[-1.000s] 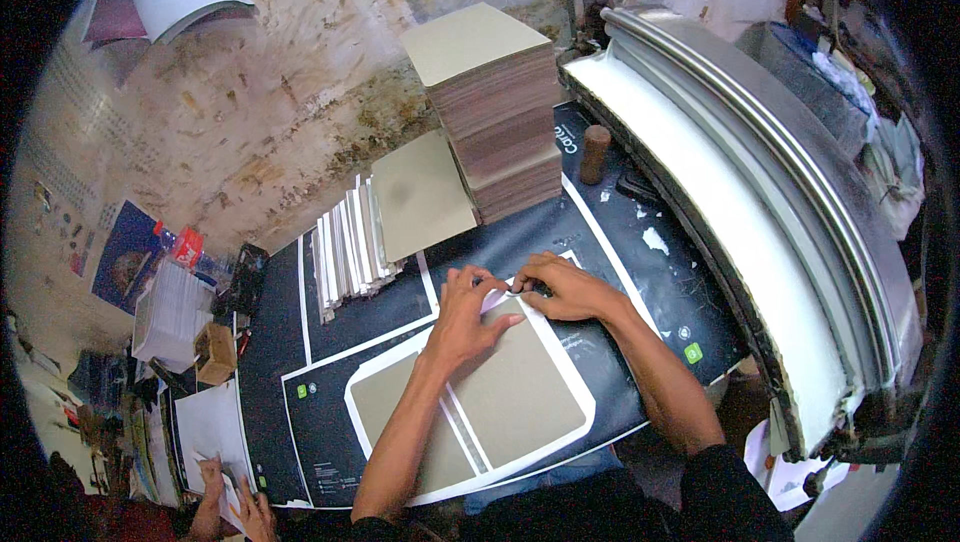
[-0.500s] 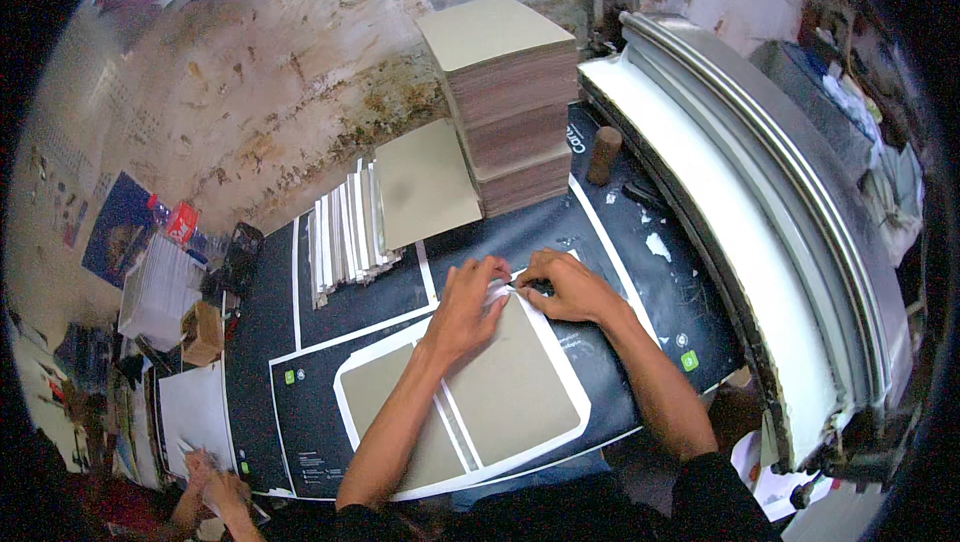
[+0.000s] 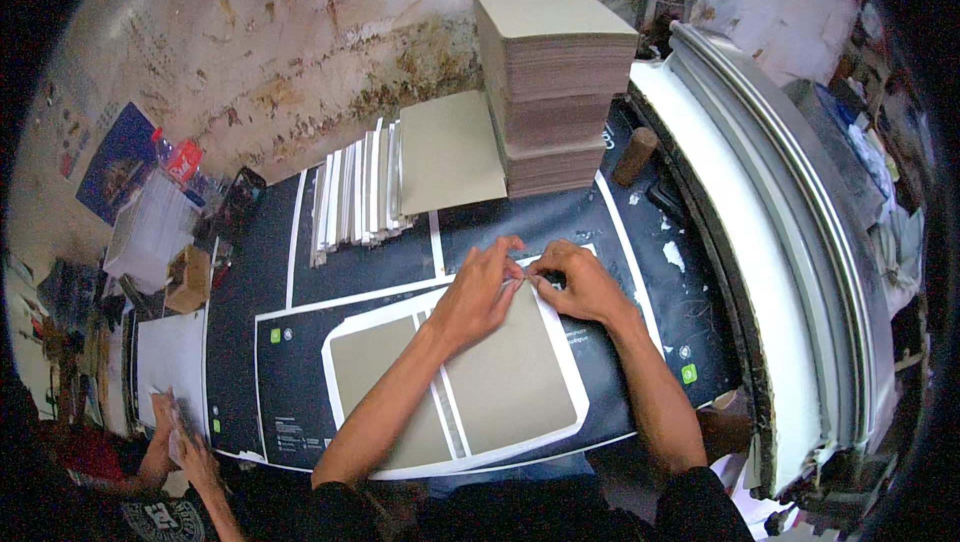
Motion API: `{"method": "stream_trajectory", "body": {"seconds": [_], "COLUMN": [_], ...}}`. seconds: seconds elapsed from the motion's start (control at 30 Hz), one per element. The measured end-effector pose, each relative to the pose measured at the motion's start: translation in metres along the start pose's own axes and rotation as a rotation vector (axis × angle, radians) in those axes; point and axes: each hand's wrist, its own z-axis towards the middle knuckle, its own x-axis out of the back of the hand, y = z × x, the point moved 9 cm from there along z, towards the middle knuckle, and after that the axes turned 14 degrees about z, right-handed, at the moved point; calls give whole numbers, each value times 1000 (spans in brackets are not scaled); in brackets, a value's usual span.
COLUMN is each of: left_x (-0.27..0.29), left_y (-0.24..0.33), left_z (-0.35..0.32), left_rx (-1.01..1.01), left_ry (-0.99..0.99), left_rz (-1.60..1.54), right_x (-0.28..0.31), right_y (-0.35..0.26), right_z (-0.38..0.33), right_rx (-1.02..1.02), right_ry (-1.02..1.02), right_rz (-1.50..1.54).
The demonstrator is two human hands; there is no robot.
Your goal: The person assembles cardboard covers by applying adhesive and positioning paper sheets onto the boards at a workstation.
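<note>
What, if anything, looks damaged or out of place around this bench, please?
The wall behind is blotched with brown stains and looks weathered. Near the brown cylinder, ragged white patches mark the black table covering, breaking its dark surface; I cannot tell whether they are scraps or worn spots.

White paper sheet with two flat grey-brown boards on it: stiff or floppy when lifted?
Probably stiff across the flat grey-brown boards. Likely to hinge along the narrow strip between them. The thin white paper border may crease easily.
</note>
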Motion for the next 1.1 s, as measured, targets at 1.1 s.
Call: {"method": "stream_trajectory", "body": {"seconds": [1.1], "left_x": [5], "left_y": [17], "left_z": [15], "left_rx": [-63], "left_ry": [-79], "left_rz": [124], "right_x": [13], "right_y": [-1], "right_z": [-2], "right_rx": [-72], "right_ry": [-22], "right_rz": [63]}}
